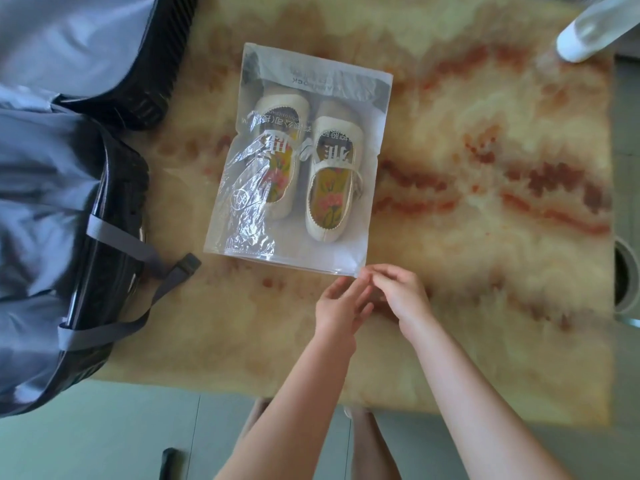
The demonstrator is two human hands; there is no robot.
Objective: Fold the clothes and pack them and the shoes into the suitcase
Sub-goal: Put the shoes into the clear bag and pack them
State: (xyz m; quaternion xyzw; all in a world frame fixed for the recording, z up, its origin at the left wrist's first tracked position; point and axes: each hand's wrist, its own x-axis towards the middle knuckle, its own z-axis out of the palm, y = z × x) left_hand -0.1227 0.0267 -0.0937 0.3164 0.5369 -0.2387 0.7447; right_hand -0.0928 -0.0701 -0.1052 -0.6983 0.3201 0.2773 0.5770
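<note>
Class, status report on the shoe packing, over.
Left hand open; right hand at near corner of plastic bag, grip unclear. Shoes inside it on table, not yet in suitcase. Strap trails onto table beside bag.

1. A table (485, 237) with a glossy cream top, veined in red-brown, fills most of the view
2. Beyond its near edge lies a pale grey-green tiled floor (104, 438)
3. A small dark object (170, 462) lies on the floor, lower left
4. A blurred white rounded object (581, 39) stands at the table's far right corner
5. A round metallic rim (625, 275) shows at the right edge
6. The light is soft and even
</note>
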